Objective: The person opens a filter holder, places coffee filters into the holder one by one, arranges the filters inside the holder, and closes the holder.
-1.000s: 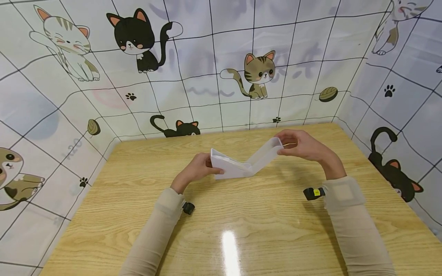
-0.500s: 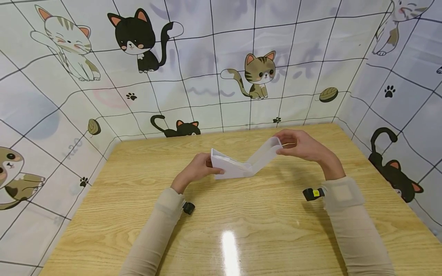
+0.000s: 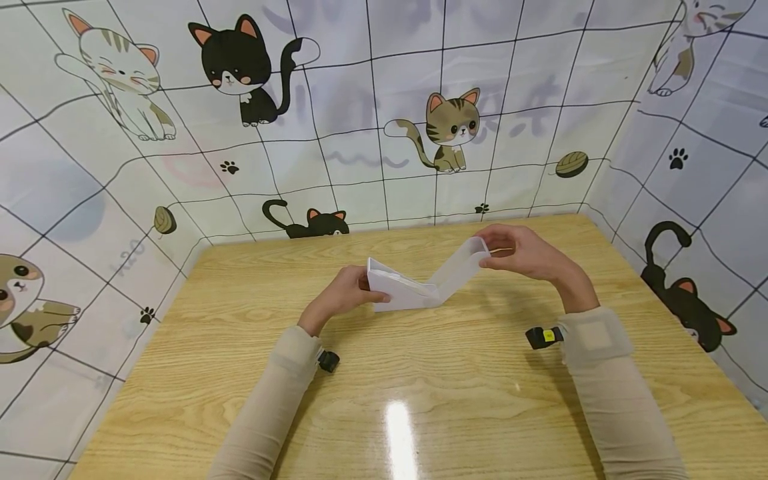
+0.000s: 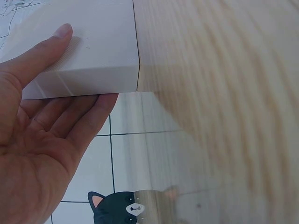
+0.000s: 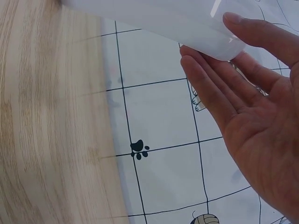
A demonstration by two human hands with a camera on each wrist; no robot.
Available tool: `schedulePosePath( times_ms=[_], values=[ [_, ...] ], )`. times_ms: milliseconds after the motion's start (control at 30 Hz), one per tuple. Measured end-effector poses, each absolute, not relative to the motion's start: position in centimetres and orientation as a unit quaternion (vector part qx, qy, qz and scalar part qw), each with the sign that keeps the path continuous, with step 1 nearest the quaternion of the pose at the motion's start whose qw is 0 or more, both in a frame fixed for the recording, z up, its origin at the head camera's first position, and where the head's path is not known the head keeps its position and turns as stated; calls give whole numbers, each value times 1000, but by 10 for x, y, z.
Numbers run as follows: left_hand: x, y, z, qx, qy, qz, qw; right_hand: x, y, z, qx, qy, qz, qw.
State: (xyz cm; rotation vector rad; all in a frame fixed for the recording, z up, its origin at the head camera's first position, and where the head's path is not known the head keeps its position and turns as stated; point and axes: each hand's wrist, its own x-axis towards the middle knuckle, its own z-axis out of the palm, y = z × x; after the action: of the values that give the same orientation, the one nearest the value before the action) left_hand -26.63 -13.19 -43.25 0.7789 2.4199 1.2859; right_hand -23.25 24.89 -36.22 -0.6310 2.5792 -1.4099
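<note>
A small white case stands on the wooden table, its slanted top side open and something pale showing inside. From its low right end a translucent cover angles up to the right. My left hand grips the case's tall left end. In the left wrist view, the thumb lies on one broad face of the white case and the fingers are behind it. With my right hand I hold the raised end of the cover. The right wrist view has the thumb on the translucent cover, with fingers on its other side.
The wooden table meets a cat-print wall covering at the back and both sides. Black wrist cameras sit on both cuffs, one on the left and one on the right.
</note>
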Motion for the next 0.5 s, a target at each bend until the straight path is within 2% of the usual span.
schedulePosePath(
  times_ms=[500],
  values=[
    [-266,-131,-432,272,839,448,147,-232,246,-361,-213,853,-472,63]
  ],
)
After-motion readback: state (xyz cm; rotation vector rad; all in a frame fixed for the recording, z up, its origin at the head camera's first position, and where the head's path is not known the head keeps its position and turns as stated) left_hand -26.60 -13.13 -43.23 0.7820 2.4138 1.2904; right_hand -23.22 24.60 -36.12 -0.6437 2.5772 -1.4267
